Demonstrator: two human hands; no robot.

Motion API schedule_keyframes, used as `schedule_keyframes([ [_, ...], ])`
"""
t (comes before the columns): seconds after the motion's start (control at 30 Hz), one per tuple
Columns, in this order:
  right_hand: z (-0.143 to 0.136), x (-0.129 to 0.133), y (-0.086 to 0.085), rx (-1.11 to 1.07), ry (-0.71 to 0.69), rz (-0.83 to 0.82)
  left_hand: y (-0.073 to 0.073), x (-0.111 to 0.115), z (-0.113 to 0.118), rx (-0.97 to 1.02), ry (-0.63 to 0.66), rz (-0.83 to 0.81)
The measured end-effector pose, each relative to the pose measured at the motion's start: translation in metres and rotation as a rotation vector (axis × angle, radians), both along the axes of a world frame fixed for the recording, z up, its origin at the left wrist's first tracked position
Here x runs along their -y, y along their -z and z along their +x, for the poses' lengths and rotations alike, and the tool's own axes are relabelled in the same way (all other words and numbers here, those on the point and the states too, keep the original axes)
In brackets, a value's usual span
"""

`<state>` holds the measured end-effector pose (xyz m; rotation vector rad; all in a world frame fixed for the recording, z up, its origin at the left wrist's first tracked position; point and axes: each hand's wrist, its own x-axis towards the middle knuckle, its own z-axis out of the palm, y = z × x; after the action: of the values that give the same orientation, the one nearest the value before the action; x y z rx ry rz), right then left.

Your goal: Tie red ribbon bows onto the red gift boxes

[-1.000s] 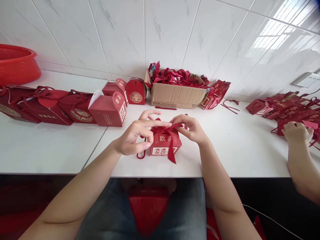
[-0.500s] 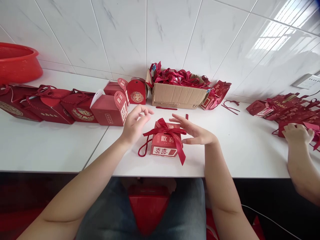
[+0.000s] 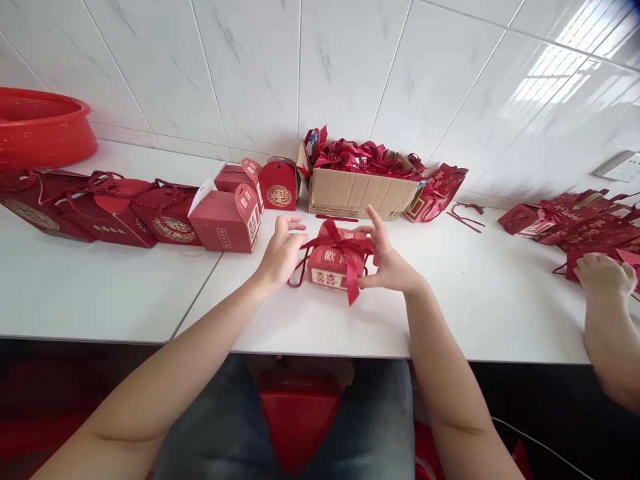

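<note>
A small red gift box [image 3: 327, 256] with gold and white lettering stands on the white table in front of me. A wide red ribbon [image 3: 351, 268] is tied in a bow over its top, with one tail hanging down the front. A twisted red cord handle [image 3: 296, 283] loops out at its left. My right hand [image 3: 387, 263] is at the box's right side, thumb at the front corner and fingers behind, index raised. My left hand [image 3: 283, 253] is at the left, fingers bent and apart, close to the ribbon's left end; contact is unclear.
Several red gift boxes [image 3: 225, 223] line the left, with a red basket [image 3: 45, 137] behind. A cardboard box [image 3: 357, 192] full of ribbons stands against the wall. Ribbon scraps [image 3: 467, 217] lie right of it. Another person's hand [image 3: 605, 273] touches red boxes at far right.
The gift box has moved away from me, toward the cardboard box. My right hand has closed in on its right side, and my left hand has come nearer its left side.
</note>
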<state>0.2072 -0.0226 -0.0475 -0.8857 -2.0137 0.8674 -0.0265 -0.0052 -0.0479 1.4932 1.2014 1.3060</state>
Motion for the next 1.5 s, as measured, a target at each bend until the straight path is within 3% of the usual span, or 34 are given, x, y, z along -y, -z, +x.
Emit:
schedule_keyframes([
  [0.13, 0.018, -0.017, 0.002, -0.181, 0.456, 0.103, 0.001, 0.002, 0.002, -0.086, -0.046, 0.08],
  [0.27, 0.048, -0.033, 0.006, -0.28, 1.091, 0.173, 0.001, 0.006, 0.003, -0.173, -0.014, 0.046],
  [0.37, 0.067, -0.038, 0.01, -0.196, 1.619, -0.022, 0.005, 0.006, 0.004, -0.232, -0.014, 0.064],
  [0.47, 0.075, -0.038, 0.014, -0.14, 1.772, -0.13, 0.008, 0.004, 0.003, -0.297, -0.013, 0.114],
  [0.6, 0.067, -0.037, 0.02, -0.062, 1.677, 0.064, 0.011, 0.004, 0.005, -0.373, -0.02, 0.158],
  [0.7, 0.048, -0.039, 0.028, 0.006, 1.528, 0.189, 0.008, 0.004, 0.003, -0.439, -0.1, 0.283],
  [0.83, 0.018, -0.041, 0.043, 0.094, 1.224, 0.304, -0.007, 0.001, -0.01, -0.428, -0.413, 0.496],
  [0.93, 0.002, -0.04, 0.049, 0.132, 1.061, 0.303, -0.02, -0.005, -0.028, -0.337, -0.7, 0.412],
  [1.0, -0.002, -0.038, 0.049, 0.135, 1.001, 0.274, -0.025, -0.011, -0.039, -0.291, -0.766, 0.329],
  [1.2, 0.0, -0.033, 0.041, 0.008, 0.939, 0.194, -0.023, -0.023, -0.062, -0.274, -0.748, 0.208],
  [1.33, -0.001, -0.034, 0.042, 0.002, 0.94, 0.21, -0.024, -0.023, -0.063, -0.341, -0.734, 0.127],
  [1.43, -0.008, -0.034, 0.045, 0.002, 0.83, 0.214, -0.019, -0.02, -0.05, -0.351, -0.592, 0.242],
  [1.5, -0.013, -0.032, 0.045, -0.016, 0.631, 0.177, -0.011, -0.018, -0.035, -0.294, -0.391, 0.348],
])
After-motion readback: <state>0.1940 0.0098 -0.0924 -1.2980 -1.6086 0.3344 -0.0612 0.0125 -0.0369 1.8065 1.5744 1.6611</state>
